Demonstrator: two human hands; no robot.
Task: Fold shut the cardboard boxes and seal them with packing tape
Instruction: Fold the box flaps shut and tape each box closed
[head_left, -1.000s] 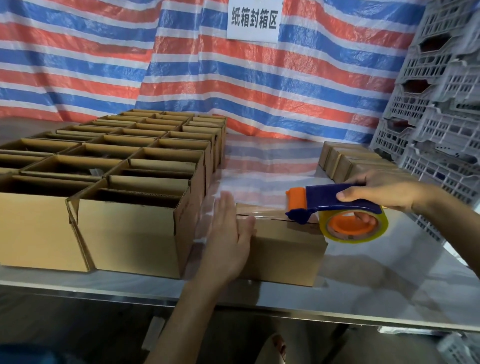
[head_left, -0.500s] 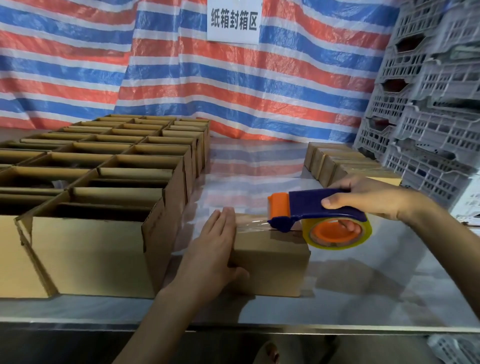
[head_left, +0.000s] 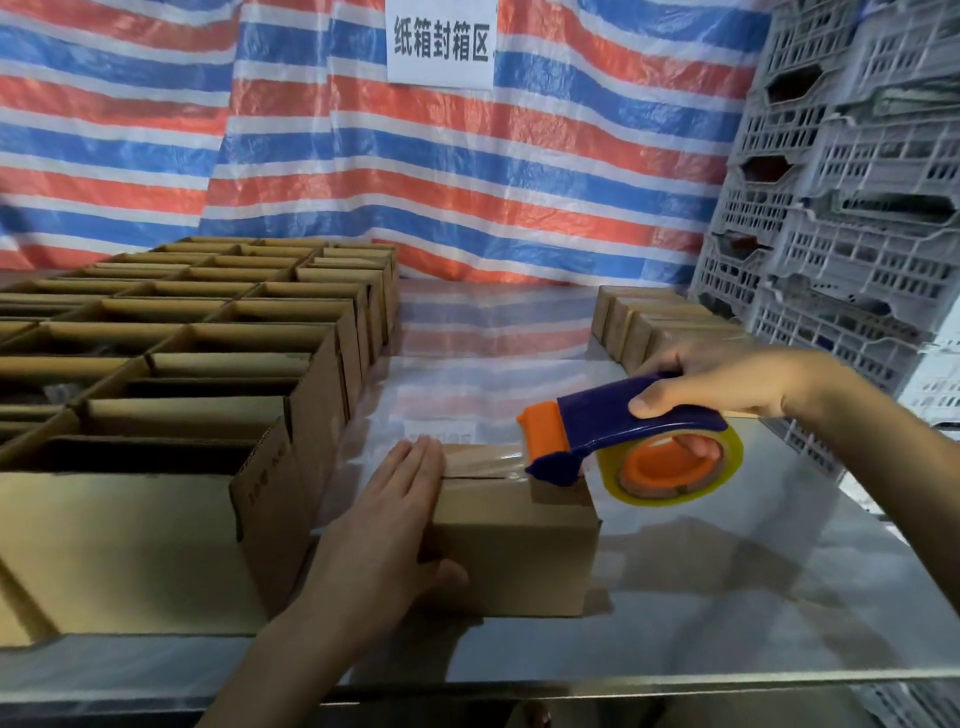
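While the left hand (head_left: 387, 525), fingers straight and together, presses the closed box (head_left: 511, 551) near the table's (head_left: 727, 597) front edge, the right hand (head_left: 727, 384) grips the tape dispenser (head_left: 623, 447) on its top seam.

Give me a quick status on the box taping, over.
Left hand flat on the small box, steadying it. Right hand grips the tape dispenser; tape partway across the top. Nothing in the way.

Brown cardboard boxes (head_left: 171, 395), navy and orange tape dispenser (head_left: 602, 421), yellowish tape roll (head_left: 675, 467), red, blue, white striped tarp (head_left: 467, 182), grey crates (head_left: 857, 208), white sign (head_left: 441, 44)
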